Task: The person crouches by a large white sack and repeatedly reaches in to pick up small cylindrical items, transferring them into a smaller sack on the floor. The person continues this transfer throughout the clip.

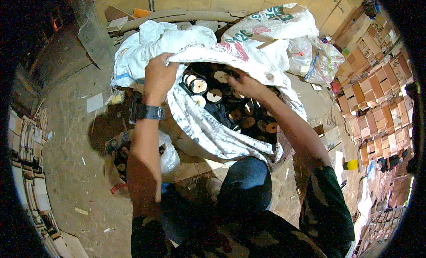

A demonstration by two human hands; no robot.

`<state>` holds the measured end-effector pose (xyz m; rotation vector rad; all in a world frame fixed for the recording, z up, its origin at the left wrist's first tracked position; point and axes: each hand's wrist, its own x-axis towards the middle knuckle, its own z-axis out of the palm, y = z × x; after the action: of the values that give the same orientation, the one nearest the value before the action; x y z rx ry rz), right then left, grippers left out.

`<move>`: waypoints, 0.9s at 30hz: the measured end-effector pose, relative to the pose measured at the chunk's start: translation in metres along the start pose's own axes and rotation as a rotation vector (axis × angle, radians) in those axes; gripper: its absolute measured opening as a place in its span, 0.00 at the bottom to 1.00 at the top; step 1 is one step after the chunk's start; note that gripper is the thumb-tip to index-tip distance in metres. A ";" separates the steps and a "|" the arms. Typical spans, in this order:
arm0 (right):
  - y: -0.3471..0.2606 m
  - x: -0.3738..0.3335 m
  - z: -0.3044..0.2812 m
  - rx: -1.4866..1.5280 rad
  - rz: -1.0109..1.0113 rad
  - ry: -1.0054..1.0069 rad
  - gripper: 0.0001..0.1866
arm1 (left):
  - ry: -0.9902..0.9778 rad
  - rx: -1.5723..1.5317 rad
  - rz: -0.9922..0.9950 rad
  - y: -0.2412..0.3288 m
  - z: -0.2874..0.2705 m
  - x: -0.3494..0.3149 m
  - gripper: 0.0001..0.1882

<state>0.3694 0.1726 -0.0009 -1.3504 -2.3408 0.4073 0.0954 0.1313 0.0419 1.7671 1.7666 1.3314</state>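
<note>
Nearest my head camera, a dark-clad knee (246, 182) rises before an open white woven sack (199, 127) on the floor (66, 160), with round, dark-edged discs (199, 85) heaped inside. Apart from each other, my left hand (159, 78) is clamped on the sack's rim and my right hand (246, 85) reaches in at a pale disc (220, 76), though I cannot tell whether it grips; beyond lies a printed sack (273, 25).

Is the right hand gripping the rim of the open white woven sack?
No, the left hand grips that rim; the right hand reaches inside.
</note>
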 end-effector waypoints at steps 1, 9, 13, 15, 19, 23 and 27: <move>-0.002 0.000 -0.007 0.225 0.113 -0.032 0.26 | -0.032 -0.077 -0.028 0.003 0.001 -0.005 0.18; -0.050 0.022 0.013 -0.031 0.058 0.049 0.23 | -0.129 -0.857 -0.323 0.003 0.012 -0.021 0.17; -0.060 0.025 0.034 -0.156 0.149 -0.086 0.36 | -0.146 -0.847 -0.328 0.000 0.007 -0.024 0.18; -0.060 0.026 0.036 -0.132 0.171 -0.099 0.40 | -0.116 -0.853 -0.314 0.001 0.009 -0.025 0.18; -0.060 0.028 0.028 -0.034 0.210 -0.137 0.36 | -0.084 -0.891 -0.348 -0.001 0.012 -0.026 0.15; -0.066 0.005 0.010 -0.153 0.113 0.053 0.35 | -0.094 -0.803 -0.294 -0.006 0.010 -0.027 0.15; -0.080 -0.043 -0.012 -0.220 -0.175 0.388 0.34 | -0.123 -0.804 -0.270 -0.007 0.011 -0.028 0.16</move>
<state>0.3344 0.0967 0.0358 -1.1774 -2.1926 -0.1579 0.1050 0.1120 0.0200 1.0928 1.1016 1.4788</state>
